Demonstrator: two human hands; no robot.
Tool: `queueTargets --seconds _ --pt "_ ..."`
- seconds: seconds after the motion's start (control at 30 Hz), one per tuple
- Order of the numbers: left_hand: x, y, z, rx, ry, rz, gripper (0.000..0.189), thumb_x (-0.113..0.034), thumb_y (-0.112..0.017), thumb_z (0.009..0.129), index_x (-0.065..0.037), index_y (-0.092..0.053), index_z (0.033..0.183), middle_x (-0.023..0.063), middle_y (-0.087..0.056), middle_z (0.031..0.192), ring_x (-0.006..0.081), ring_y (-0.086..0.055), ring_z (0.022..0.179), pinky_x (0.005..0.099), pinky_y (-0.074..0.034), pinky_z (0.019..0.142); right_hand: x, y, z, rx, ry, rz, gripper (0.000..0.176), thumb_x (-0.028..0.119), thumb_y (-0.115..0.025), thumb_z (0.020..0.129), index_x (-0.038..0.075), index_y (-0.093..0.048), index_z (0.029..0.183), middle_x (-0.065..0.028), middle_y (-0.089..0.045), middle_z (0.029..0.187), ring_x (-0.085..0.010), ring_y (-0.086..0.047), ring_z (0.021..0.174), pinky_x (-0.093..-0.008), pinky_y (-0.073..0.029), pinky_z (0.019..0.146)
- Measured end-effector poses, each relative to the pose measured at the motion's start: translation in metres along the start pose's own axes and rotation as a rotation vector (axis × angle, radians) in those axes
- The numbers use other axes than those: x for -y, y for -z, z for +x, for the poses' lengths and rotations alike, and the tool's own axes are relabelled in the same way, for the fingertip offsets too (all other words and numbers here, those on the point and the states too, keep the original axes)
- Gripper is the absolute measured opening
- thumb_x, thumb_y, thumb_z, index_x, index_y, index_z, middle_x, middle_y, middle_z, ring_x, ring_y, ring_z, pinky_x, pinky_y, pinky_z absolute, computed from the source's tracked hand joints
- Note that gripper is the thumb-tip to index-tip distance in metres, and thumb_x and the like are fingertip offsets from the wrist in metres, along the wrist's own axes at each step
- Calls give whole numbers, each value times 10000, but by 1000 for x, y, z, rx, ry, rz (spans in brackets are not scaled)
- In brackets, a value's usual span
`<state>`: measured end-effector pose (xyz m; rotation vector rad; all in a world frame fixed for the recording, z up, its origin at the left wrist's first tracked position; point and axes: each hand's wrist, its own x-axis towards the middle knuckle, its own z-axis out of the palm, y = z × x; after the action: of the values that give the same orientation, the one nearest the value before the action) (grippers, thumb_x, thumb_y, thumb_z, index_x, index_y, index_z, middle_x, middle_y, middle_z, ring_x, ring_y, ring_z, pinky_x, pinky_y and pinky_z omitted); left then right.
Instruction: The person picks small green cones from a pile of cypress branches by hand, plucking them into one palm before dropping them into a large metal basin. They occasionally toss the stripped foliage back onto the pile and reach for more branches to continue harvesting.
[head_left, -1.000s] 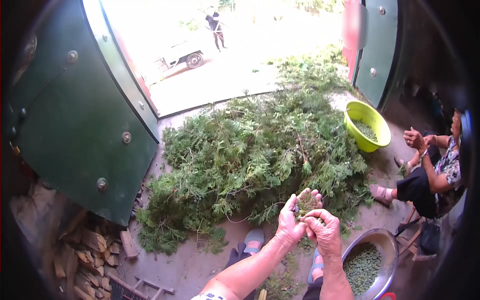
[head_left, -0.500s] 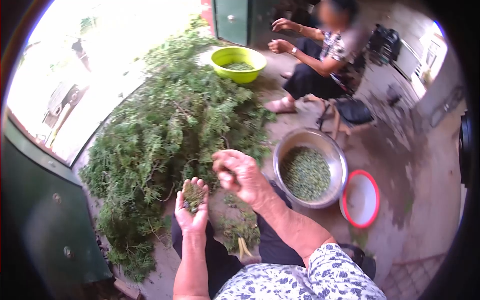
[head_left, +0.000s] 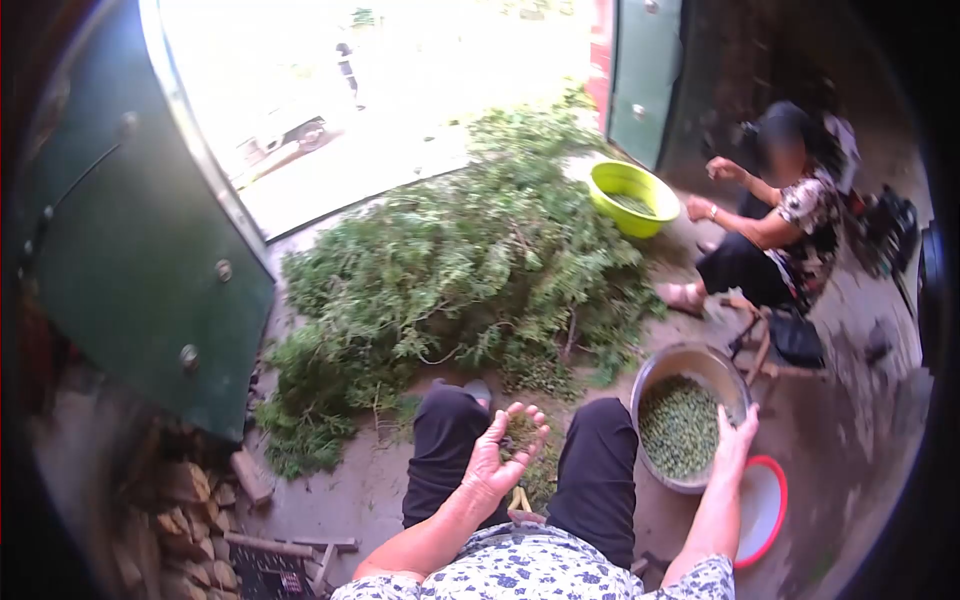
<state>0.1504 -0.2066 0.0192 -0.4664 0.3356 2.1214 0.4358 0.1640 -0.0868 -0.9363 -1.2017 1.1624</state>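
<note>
- the left hand (head_left: pixel 495 465) is cupped, fingers apart.
- the right hand (head_left: pixel 737 440) is at the metal bowl (head_left: pixel 708 364) of green berries (head_left: pixel 676 425); cannot tell if its fingers grip.

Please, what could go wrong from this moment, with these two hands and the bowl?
The right hand is at the rim of the metal bowl; pressing there might tip it, spilling the berry-like pieces. The left hand is half-cupped, contents unclear; anything in it could fall. One foot is near the branch pile and might catch on it.
</note>
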Motion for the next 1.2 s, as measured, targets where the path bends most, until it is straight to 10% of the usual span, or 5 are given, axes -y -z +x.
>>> queueTargets --seconds 0.03,0.27,0.43,0.63,1.2 --pt "0 3 -2 17 19 -33 312 -285 -492 929 -12 -553 1068 188 -563 1123 345 -538 1066 485 -453 946 -52 25 21 -8 272 -524 520 305 -535 917 25 -357 1318 -112 -410 1304 -235 -432 1157 -431 -403 988" --pt "8 -1 -5 17 37 -16 416 -344 -386 970 24 -539 1089 210 -545 1145 344 -529 1078 477 -442 951 -5 -29 5 -323 -668 446 439 255 -546 896 -9 -443 1232 -159 -539 1067 -261 -512 1024 -424 -454 899" --pt "3 -27 1 122 -9 -38 440 -361 -334 979 11 -508 1139 202 -526 1176 352 -532 1065 478 -452 920 125 -168 -123 392 -356 154 263 95 -549 884 -39 -549 1110 -84 -613 874 -139 -608 708 -244 -512 598" --pt "2 -44 2 268 -10 25 502 -372 -310 978 10 -401 1291 217 -431 1328 346 -459 1185 461 -357 1022 178 -224 -190 784 355 -192 201 17 -644 772 55 -666 968 -115 -581 1109 -233 -560 1019 -304 -447 859" --pt "0 -19 6 290 104 -43 477 -337 -340 977 39 -462 1244 171 -538 1198 255 -525 1094 370 -379 1005 144 -246 -211 941 151 -205 170 -5 -636 732 47 -652 893 -163 -524 1207 -307 -457 1180 -371 -383 971"
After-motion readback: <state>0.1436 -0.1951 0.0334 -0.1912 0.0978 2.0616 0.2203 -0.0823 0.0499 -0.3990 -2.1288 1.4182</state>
